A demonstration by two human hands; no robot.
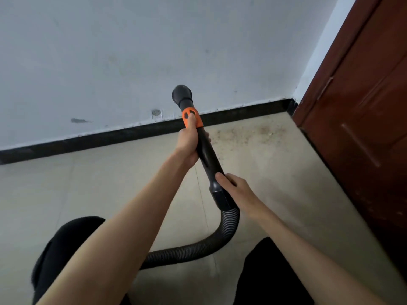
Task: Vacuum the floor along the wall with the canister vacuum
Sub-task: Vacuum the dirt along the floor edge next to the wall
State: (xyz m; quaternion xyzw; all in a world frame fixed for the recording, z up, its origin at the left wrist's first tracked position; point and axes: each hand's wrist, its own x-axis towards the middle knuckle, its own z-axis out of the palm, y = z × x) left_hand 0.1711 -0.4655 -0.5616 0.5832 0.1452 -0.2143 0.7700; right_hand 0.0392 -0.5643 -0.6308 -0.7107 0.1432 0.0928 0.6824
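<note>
Two hands on the vacuum wand [206, 155], held up off the floor [88, 183] toward the baseboard [110, 137] — left hand [188, 144] wrapped below the orange collar [192, 118], right hand [233, 188] curled round the cuff above the hose [215, 238] — rigid, light tube, hose likely tugs back.

A pale, grey-white wall [110, 51] fills the view beyond the hands, scuffed in places, with a dark smear low down to their left. A small plate [156, 113] is fixed to it just above the black skirting board [88, 139], whose top edge carries ragged white paint. The floor [66, 183] under the hands is beige tile with thin grout lines. Toward the corner, to the right of the hands, brownish grit [253, 134] speckles the tiles. A reddish-brown panelled wooden door [363, 106] stands on the right. The light is soft and even.
</note>
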